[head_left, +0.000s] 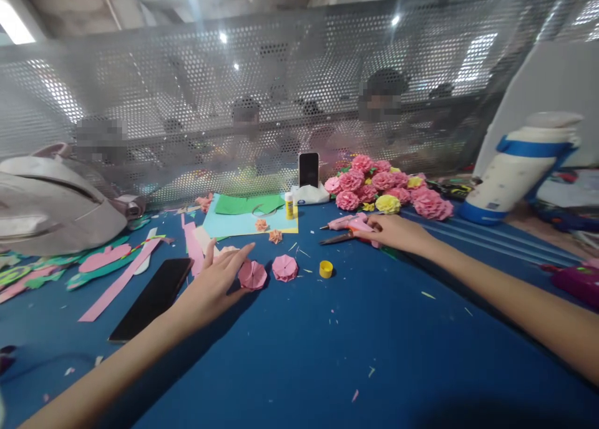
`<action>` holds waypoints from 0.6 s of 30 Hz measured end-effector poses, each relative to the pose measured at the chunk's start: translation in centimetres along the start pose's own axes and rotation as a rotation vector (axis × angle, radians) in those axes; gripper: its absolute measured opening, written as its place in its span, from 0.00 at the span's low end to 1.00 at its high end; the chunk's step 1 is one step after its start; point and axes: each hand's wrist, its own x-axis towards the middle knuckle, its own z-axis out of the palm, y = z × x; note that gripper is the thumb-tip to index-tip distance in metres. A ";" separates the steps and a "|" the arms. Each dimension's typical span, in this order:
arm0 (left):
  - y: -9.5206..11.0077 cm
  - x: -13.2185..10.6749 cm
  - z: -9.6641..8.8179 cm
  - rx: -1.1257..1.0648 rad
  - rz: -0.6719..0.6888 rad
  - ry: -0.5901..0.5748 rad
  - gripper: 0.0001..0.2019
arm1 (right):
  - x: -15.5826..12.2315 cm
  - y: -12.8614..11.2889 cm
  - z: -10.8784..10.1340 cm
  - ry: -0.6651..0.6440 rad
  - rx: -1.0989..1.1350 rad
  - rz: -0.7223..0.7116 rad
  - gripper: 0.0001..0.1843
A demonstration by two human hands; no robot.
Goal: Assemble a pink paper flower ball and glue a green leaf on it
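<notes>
My left hand hovers low over the table with its fingers spread, right beside a pink folded-paper rosette. A second pink rosette lies just to its right. On the right, my right hand has its fingers closed at the handle end of a pair of scissors, whose blades point left. The handle is mostly hidden by the fingers. A pink glue gun lies directly behind the scissors. Between the hands sits a small yellow cap. Two small orange paper flowers lie farther back.
Behind are coloured paper sheets, a glue stick, a propped phone and pink and yellow flowers. A black phone, paper strips and a bag lie left; a bottle stands right. A perforated screen spans the back.
</notes>
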 end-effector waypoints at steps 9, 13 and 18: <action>1.9 -1.7 -1.2 -0.166 -0.005 -0.010 0.38 | 0.9 0.5 0.6 0.048 0.393 0.106 0.16; 3.7 -2.2 -1.3 -0.298 -0.007 -0.075 0.38 | -0.6 0.1 -0.4 0.017 0.717 0.081 0.16; 6.2 -1.6 -0.3 -0.426 0.062 -0.129 0.39 | -3.2 -1.4 -1.2 -0.117 1.021 -0.013 0.14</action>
